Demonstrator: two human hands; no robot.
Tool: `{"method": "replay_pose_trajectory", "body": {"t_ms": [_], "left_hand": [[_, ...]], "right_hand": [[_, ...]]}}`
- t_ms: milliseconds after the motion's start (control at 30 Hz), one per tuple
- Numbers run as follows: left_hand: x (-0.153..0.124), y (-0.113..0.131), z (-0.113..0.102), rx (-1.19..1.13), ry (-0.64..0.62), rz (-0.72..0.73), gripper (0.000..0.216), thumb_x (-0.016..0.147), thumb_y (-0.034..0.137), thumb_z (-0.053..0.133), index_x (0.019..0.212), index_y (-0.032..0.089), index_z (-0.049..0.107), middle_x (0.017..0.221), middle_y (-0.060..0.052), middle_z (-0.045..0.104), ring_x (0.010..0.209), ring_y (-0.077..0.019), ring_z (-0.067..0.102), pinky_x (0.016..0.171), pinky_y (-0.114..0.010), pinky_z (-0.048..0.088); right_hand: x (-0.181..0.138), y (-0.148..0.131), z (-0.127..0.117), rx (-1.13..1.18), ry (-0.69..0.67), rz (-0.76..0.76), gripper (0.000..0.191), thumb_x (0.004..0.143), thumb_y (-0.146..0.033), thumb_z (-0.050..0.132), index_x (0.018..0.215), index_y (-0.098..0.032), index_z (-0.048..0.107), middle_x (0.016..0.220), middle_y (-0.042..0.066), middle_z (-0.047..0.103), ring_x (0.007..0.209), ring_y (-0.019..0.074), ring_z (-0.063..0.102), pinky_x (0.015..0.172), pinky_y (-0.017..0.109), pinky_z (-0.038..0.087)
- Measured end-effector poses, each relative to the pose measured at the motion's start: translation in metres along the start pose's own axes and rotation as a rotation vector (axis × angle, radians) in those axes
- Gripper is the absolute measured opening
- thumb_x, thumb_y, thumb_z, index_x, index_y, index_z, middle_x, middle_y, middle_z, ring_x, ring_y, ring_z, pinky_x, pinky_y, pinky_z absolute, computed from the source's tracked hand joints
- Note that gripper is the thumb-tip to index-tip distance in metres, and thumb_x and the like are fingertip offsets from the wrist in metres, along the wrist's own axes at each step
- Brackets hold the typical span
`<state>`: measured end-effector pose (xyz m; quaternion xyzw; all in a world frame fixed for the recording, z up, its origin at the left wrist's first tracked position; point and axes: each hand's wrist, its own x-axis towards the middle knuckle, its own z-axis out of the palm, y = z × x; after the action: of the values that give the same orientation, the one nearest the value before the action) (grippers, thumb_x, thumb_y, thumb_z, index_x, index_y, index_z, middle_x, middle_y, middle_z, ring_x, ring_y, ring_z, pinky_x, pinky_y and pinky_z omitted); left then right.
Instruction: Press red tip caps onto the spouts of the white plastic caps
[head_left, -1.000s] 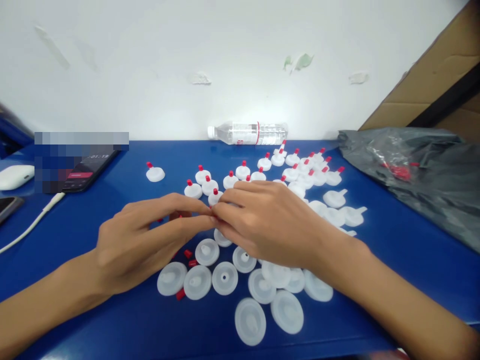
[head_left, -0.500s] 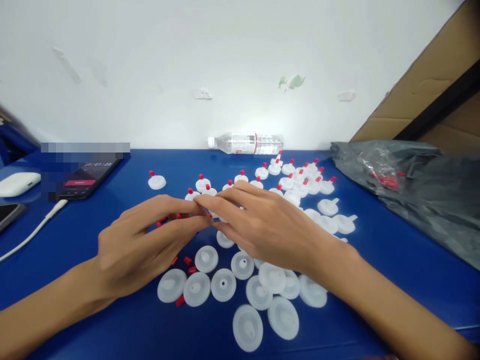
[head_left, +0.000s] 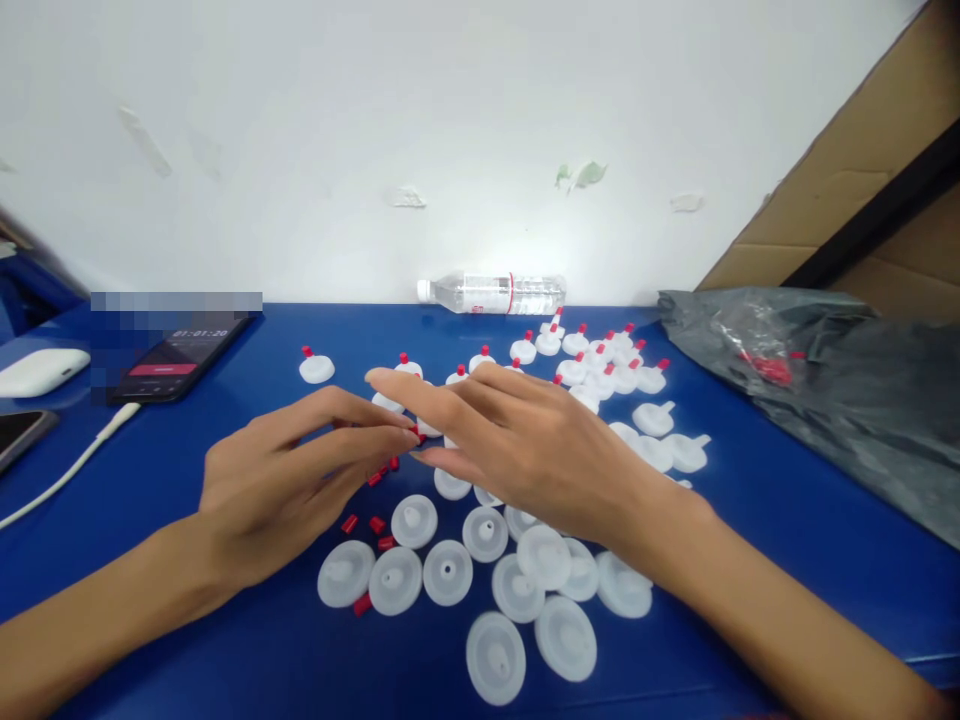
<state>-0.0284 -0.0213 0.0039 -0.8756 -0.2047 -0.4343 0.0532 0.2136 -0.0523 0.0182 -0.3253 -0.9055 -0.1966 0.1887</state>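
Observation:
My left hand (head_left: 300, 480) pinches a small red cap (head_left: 418, 434) between thumb and fingertips. Close to its right, my right hand (head_left: 517, 435) is spread, with the index finger raised and the thumb apart below. Nothing shows in the right hand, though its other fingertips are hidden. Under and around both hands lie white plastic nozzle lids, such as a bare one (head_left: 448, 572) with its hole facing up. Loose red caps (head_left: 377, 525) are scattered beneath my left hand. Farther back stand white lids with red caps on their spouts (head_left: 523, 348).
A clear plastic bottle (head_left: 491, 293) lies against the wall. At left are a phone (head_left: 184, 360) on a white cable, a white case (head_left: 45, 373) and another device's corner (head_left: 26, 432). A grey plastic bag (head_left: 825, 400) with a bag of red caps lies right, beside cardboard (head_left: 847, 190).
My right index finger has lifted away from the left fingertips, and the hands have parted slightly. The red cap in the left fingers now shows more clearly. The view has shifted slightly.

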Motion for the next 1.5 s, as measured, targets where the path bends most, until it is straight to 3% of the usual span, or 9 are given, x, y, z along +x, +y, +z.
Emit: {"method": "replay_pose_trajectory", "body": {"t_ms": [100,500,700,867,1133,1500], "left_hand": [[-0.0034,-0.0025,0.0019,-0.040,-0.009,0.039,0.027,0.098,0.000,0.066,0.106,0.024,0.076,0.102,0.004,0.078,0.083,-0.0077,0.075,0.076,-0.016,0.061],[-0.0040,-0.0049,0.0061,-0.110,0.033,0.001,0.011,0.099,0.006,0.073,0.100,0.016,0.077,0.102,0.002,0.078,0.087,-0.0071,0.075,0.084,-0.015,0.063],[-0.0012,-0.0034,0.0076,-0.122,0.055,-0.045,0.005,0.099,0.015,0.075,0.102,0.019,0.075,0.096,0.004,0.078,0.082,-0.0072,0.074,0.075,-0.016,0.063],[-0.0007,-0.0040,0.0069,-0.053,0.034,-0.018,0.016,0.097,0.007,0.074,0.104,0.020,0.075,0.094,0.003,0.077,0.076,-0.0086,0.072,0.073,-0.018,0.061],[-0.0010,-0.0065,0.0078,-0.017,-0.025,0.005,0.013,0.103,0.008,0.065,0.104,0.019,0.071,0.091,0.002,0.071,0.075,-0.0069,0.067,0.071,-0.015,0.057],[0.0012,-0.0031,0.0071,0.005,-0.009,0.024,0.009,0.103,0.010,0.067,0.105,0.018,0.070,0.095,0.000,0.075,0.076,-0.0082,0.069,0.070,-0.018,0.058]], "right_hand": [[0.0003,-0.0002,-0.0007,0.013,0.018,0.001,0.049,0.108,-0.008,0.054,0.156,-0.014,0.047,0.110,0.005,0.078,0.095,0.0170,0.064,0.092,0.033,0.061],[-0.0012,0.0021,0.0007,0.032,0.143,-0.021,0.043,0.109,-0.012,0.059,0.150,-0.010,0.047,0.108,0.002,0.079,0.088,0.0155,0.066,0.082,0.032,0.060],[-0.0008,0.0010,0.0037,0.014,0.166,-0.026,0.045,0.107,-0.012,0.060,0.150,-0.011,0.044,0.112,0.002,0.080,0.089,0.0168,0.066,0.077,0.033,0.059],[-0.0006,0.0005,0.0018,0.042,0.155,-0.019,0.044,0.108,-0.012,0.059,0.150,-0.013,0.046,0.113,0.002,0.080,0.092,0.0170,0.068,0.081,0.034,0.060],[-0.0004,0.0007,-0.0017,0.073,0.160,-0.010,0.041,0.108,-0.015,0.061,0.148,-0.015,0.052,0.107,0.000,0.080,0.093,0.0163,0.067,0.081,0.034,0.059],[0.0014,-0.0008,0.0024,0.064,0.177,0.024,0.032,0.115,-0.031,0.048,0.140,-0.016,0.063,0.110,0.005,0.080,0.095,0.0167,0.067,0.076,0.034,0.054]]}}
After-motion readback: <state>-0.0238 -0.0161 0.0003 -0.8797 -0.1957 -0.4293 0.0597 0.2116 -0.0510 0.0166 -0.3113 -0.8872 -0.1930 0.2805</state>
